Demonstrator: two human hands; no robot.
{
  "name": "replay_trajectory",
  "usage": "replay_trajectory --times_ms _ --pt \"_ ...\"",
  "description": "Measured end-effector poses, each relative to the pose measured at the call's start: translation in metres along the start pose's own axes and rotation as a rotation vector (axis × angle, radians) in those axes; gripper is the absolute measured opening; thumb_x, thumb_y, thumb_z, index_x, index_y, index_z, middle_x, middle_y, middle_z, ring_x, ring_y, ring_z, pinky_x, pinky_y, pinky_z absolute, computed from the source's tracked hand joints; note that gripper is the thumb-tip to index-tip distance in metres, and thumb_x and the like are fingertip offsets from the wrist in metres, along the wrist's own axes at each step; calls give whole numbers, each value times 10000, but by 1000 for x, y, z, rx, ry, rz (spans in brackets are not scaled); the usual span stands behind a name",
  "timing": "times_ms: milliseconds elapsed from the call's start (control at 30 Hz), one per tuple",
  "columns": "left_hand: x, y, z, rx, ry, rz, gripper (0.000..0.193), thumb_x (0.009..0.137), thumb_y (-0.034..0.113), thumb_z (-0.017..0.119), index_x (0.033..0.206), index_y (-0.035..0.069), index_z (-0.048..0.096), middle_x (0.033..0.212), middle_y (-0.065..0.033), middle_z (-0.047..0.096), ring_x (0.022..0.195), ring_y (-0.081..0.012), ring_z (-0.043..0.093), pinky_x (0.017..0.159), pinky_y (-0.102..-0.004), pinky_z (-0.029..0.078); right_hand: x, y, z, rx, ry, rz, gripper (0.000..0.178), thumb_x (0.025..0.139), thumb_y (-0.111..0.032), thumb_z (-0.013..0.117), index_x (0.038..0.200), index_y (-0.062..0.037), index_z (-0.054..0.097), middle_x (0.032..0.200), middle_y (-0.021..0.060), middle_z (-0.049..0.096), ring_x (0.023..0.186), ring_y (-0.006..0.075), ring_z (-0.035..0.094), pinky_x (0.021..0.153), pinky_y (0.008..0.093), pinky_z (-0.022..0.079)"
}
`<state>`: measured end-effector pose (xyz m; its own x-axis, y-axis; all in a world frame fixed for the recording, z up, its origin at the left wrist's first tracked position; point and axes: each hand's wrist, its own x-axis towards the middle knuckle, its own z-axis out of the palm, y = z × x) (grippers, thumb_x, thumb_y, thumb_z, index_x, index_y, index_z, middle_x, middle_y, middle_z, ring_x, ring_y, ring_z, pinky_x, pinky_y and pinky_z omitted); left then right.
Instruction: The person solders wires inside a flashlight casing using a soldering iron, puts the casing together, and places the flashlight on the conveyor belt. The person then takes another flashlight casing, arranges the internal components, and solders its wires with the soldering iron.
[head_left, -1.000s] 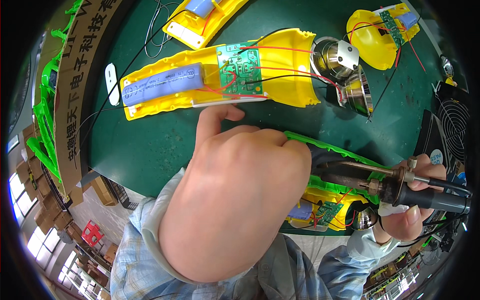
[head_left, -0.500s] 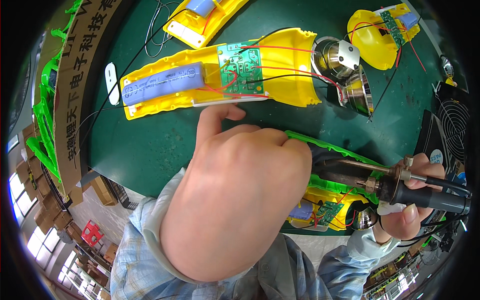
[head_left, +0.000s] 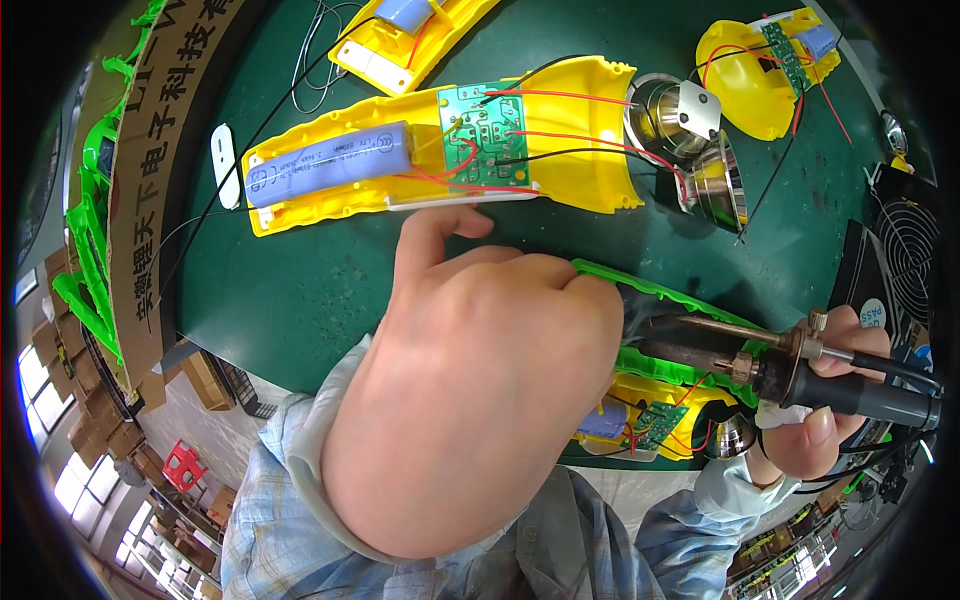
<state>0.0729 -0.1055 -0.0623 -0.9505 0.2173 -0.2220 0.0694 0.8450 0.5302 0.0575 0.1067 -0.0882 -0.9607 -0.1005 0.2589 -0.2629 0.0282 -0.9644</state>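
Observation:
My right hand [head_left: 812, 445] grips a soldering iron [head_left: 778, 378] with a thin metal tube along its top. The iron points left, and its tip disappears behind my left hand [head_left: 480, 390]. That left hand is curled in a fist over the left end of a green plastic casing [head_left: 650, 364]; what its hidden fingers hold I cannot make out. One finger of it sticks out near the lower edge of a large yellow casing [head_left: 592, 185]. Inside this casing lie a blue cylindrical battery [head_left: 330, 165] and a green circuit board [head_left: 487, 140], wired to shiny reflectors [head_left: 715, 190].
Another yellow casing [head_left: 640, 388] with a board lies beneath the iron. More yellow casing parts [head_left: 735, 75] lie at the far right and far left [head_left: 440, 55]. A cardboard box [head_left: 165, 190] stands at left, a black fan [head_left: 908, 225] at right. A white strip [head_left: 226, 168] and loose wires lie around.
The large yellow casing has shifted very slightly, and its battery looks turned a little. Both hands and the soldering iron stay almost where they were.

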Motion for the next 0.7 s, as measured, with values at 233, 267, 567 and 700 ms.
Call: replay_trajectory --times_ms 233,267,567,700 --pt "0 1 -1 -9 -18 15 63 590 43 609 621 73 562 502 -29 496 495 -194 508 779 -347 380 0 -1 -8 -14 -201 -12 335 680 -283 586 802 -8 439 765 57 363 660 132 362 531 229 328" --pt "1 1 -1 -10 -19 18 63 590 43 609 621 73 562 502 -29 496 495 -194 508 779 -347 380 0 -1 -9 -21 -205 -17 338 682 -287 585 804 -9 437 767 57 366 661 131 362 535 229 330" --pt "-1 -2 1 -15 6 11 65 588 38 607 618 72 562 502 -29 498 492 -193 508 762 -342 383 1 5 -5 -14 -213 -86 306 680 -239 561 821 -2 428 775 66 377 652 123 366 536 221 337" --pt "0 1 0 -17 -1 18 66 584 40 609 612 75 562 498 -26 497 488 -190 506 763 -343 382 1 -4 -4 -26 -56 -20 392 584 -279 661 733 27 466 677 78 439 546 156 442 444 250 365"
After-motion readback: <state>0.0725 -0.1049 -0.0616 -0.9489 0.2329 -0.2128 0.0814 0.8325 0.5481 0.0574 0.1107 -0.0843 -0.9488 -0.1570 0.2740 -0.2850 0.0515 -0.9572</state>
